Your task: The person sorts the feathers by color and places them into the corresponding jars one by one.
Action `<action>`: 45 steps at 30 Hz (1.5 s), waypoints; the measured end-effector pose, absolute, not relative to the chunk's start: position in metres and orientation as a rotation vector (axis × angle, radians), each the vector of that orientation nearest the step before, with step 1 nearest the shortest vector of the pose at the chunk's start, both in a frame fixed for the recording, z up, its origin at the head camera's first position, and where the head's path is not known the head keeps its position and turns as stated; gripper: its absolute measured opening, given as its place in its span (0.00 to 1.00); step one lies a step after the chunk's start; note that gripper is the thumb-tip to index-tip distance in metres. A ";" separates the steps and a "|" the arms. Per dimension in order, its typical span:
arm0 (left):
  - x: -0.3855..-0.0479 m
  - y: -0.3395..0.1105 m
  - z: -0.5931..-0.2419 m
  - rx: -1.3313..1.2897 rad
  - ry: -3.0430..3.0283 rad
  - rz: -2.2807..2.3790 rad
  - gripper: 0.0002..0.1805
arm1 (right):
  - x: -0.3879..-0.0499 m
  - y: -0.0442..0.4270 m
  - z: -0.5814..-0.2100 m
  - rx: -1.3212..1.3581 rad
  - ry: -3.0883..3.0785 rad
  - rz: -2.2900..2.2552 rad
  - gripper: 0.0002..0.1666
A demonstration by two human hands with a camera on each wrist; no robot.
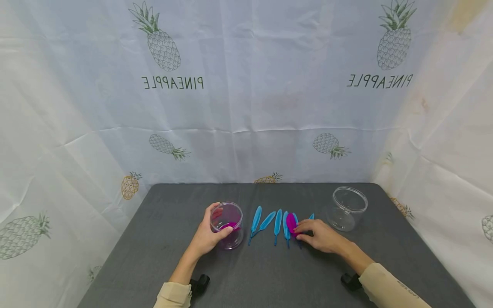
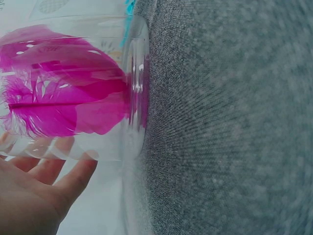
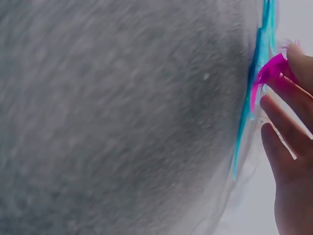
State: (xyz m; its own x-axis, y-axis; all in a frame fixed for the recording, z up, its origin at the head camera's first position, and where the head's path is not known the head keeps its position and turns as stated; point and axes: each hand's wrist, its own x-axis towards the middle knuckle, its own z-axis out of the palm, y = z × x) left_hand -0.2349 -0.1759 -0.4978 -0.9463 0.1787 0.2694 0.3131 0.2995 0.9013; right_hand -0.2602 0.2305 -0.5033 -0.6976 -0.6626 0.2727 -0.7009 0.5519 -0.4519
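Observation:
My left hand (image 1: 204,238) grips a transparent round jar (image 1: 232,244) standing on the table, fingers behind it and thumb across its near side. Inside that jar lie magenta feathers (image 2: 98,93), large in the left wrist view. Between thumb and fingers, my right hand (image 1: 324,238) pinches another magenta feather (image 1: 291,223). This one overlaps blue feathers that lie in a rough row between the two hands, among them a leftmost feather (image 1: 256,220) and a middle feather (image 1: 278,222). The right hand hides part of the row's right end.
A second transparent jar (image 1: 348,209) stands at the back right, beyond the right hand. The dark grey table (image 1: 154,239) reaches back to a hanging white curtain (image 1: 246,102) printed with pineapples. More curtain flanks both sides.

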 end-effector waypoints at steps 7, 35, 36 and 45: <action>-0.234 -0.176 -0.498 -0.456 -2.441 -1.725 0.47 | -0.261 0.224 -0.498 1.107 -2.545 0.882 0.07; -0.234 -0.176 -0.499 -0.471 -2.422 -1.736 0.47 | -0.265 0.200 -0.460 0.850 -2.291 1.067 0.08; -0.234 -0.176 -0.499 -0.469 -2.423 -1.735 0.47 | -0.265 0.198 -0.457 0.847 -2.284 1.070 0.08; -0.236 -0.175 -0.499 -0.485 -2.418 -1.735 0.48 | -0.267 0.181 -0.437 0.865 -2.223 1.153 0.09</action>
State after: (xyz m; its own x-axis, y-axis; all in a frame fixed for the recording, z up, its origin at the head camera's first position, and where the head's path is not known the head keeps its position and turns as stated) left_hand -0.2362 -0.1753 -0.4985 -0.9405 0.1846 0.2852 0.3293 0.2887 0.8990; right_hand -0.2669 0.1813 -0.4369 -0.6810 -0.3100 0.6635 -0.7209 0.4431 -0.5329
